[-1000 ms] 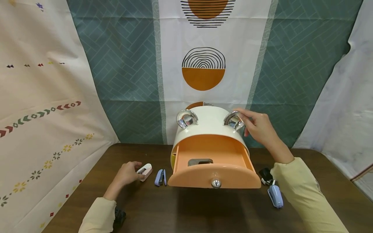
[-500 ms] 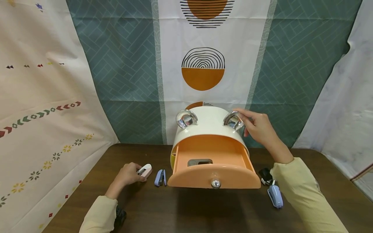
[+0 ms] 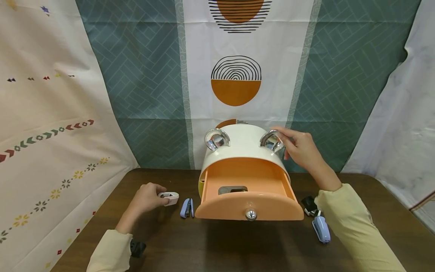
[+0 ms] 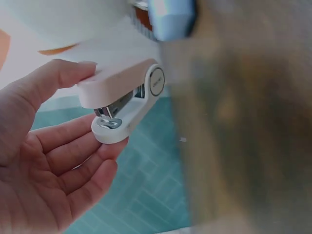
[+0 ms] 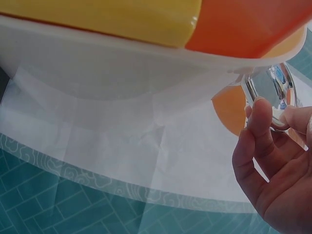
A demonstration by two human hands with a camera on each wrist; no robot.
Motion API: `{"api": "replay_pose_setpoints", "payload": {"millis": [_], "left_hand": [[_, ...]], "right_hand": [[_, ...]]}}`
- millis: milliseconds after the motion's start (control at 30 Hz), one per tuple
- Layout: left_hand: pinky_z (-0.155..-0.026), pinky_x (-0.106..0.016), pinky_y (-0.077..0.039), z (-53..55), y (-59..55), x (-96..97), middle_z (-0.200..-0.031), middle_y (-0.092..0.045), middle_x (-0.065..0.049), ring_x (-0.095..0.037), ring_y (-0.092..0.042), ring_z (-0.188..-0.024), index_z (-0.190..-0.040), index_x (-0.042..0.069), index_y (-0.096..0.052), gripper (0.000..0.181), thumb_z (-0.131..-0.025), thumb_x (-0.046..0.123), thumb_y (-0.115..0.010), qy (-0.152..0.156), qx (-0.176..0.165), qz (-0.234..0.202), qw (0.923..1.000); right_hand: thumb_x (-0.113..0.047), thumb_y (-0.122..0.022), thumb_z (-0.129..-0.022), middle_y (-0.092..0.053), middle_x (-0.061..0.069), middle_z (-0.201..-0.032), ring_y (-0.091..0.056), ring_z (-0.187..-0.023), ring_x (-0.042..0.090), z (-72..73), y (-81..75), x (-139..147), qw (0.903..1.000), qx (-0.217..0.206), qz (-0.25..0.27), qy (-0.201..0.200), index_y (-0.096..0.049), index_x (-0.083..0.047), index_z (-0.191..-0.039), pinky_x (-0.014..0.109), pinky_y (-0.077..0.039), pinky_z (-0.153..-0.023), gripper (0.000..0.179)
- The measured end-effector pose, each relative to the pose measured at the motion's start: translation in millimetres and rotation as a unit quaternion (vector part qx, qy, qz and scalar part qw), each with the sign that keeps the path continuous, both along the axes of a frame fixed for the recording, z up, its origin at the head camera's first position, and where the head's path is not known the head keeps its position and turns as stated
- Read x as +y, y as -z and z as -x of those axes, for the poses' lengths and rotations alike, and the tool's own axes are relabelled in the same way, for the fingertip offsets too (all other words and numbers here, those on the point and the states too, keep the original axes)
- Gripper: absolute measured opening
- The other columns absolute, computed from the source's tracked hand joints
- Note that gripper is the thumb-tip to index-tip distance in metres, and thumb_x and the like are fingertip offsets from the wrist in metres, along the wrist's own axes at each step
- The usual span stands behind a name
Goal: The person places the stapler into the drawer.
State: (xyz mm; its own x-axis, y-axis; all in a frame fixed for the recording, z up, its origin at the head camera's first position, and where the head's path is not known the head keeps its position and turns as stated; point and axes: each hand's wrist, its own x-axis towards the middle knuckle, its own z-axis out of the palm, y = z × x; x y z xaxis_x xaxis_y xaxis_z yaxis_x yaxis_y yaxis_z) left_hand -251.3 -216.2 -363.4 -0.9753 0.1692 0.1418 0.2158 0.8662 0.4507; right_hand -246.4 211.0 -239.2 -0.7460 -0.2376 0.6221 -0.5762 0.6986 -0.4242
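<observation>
A small pink-and-white stapler (image 3: 172, 198) is between the thumb and fingers of my left hand (image 3: 144, 199), at the left of the table. In the left wrist view the thumb lies on the stapler's pink top (image 4: 114, 80), and fingertips support its white base. My right hand (image 3: 302, 149) pinches the right chrome ring (image 3: 273, 141) on top of a rounded cream box (image 3: 245, 138). The right wrist view shows thumb and fingers around that ring's edge (image 5: 275, 92). The box's orange drawer (image 3: 244, 173) is pulled out, with a grey object (image 3: 232, 189) inside, partly hidden by the drawer front.
A small blue stapler (image 3: 187, 208) stands between my left hand and the drawer. Beside my right sleeve lie a blue device (image 3: 321, 228) and a black object (image 3: 309, 204) on the dark wooden table (image 3: 176, 245). Patterned curtains (image 3: 153, 94) hang behind and at the sides.
My left hand has turned the pink-and-white stapler, so its side now faces the head view, and the hand has shifted slightly up and left. The right hand and drawer stay put.
</observation>
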Motion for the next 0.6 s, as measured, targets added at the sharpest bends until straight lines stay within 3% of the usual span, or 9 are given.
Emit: {"api": "replay_pose_setpoints", "payload": {"millis": [267,600], "left_hand": [[-0.06,-0.028,-0.047,-15.1,-33.9,9.9,-0.086,-0.068,-0.01,-0.015,-0.059,-0.071,-0.102,-0.003,-0.067,0.039,-0.071,0.02,-0.073,0.018,0.046,-0.056,0.9972],[-0.057,-0.023,-0.047,-37.6,-70.0,22.1,-0.086,-0.069,-0.01,-0.015,-0.061,-0.07,-0.103,0.0,-0.068,0.036,-0.071,0.016,-0.076,0.043,0.095,-0.134,0.9855]], "right_hand": [[-0.016,-0.046,-0.096,-0.052,0.002,-0.047,-0.045,-0.04,0.006,1.0,-0.1,0,1.0,0.004,0.001,-0.007,-0.057,-0.006,-0.123,0.023,-0.027,-0.035,0.031],[-0.017,-0.046,-0.096,-0.052,0.002,-0.046,-0.045,-0.039,0.007,-0.8,-0.9,0,1.0,0.002,0.002,-0.006,-0.057,-0.007,-0.124,0.023,-0.027,-0.034,0.031]]}}
